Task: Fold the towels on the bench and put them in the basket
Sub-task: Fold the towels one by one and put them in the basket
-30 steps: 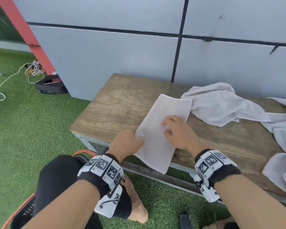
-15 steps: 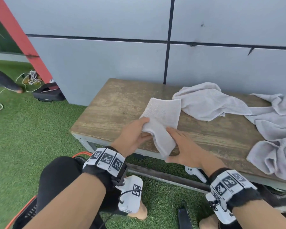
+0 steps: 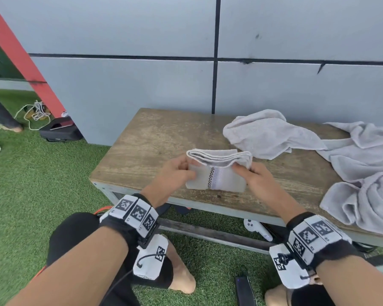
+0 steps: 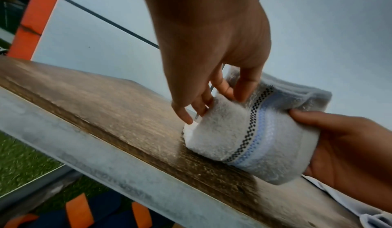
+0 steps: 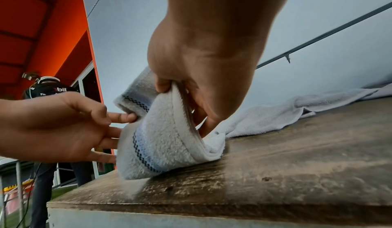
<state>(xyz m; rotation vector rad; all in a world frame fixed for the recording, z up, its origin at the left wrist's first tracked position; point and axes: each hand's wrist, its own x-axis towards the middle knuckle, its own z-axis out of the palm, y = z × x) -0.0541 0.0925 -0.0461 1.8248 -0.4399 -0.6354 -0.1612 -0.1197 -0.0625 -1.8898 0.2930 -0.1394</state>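
Standing on its lower fold near the front edge of the worn brown wooden bench [image 3: 150, 138], the small folded pale-grey terry towel with a black checkered and light blue stripe [image 3: 217, 173] is being held up between both hands. Its stacked layers are showing along the top, and its bottom edge is touching the bench top. The left hand [image 3: 175, 173] is pinching the towel's left end, thumb on the near face and fingers curling behind; in the left wrist view the fingertips [image 4: 224, 90] are pressing into the pile at that end. The right hand [image 3: 254, 175] is gripping the right end, its thumb [image 5: 161, 84] and fingers closing over the bunched edges of the layers.

Lying just behind and to the right of the folded towel, a crumpled pale-grey towel [image 3: 268, 133] is spreading across the back of the bench, and a larger heap of rumpled grey towels [image 3: 367, 177] is covering the right end and hanging over its front edge. A grey panelled wall [image 3: 142, 85] is rising behind the bench, and green artificial turf [image 3: 31, 177] is covering the ground. A white handheld controller [image 3: 255, 228] is lying under the bench. The basket is not showing in any view.
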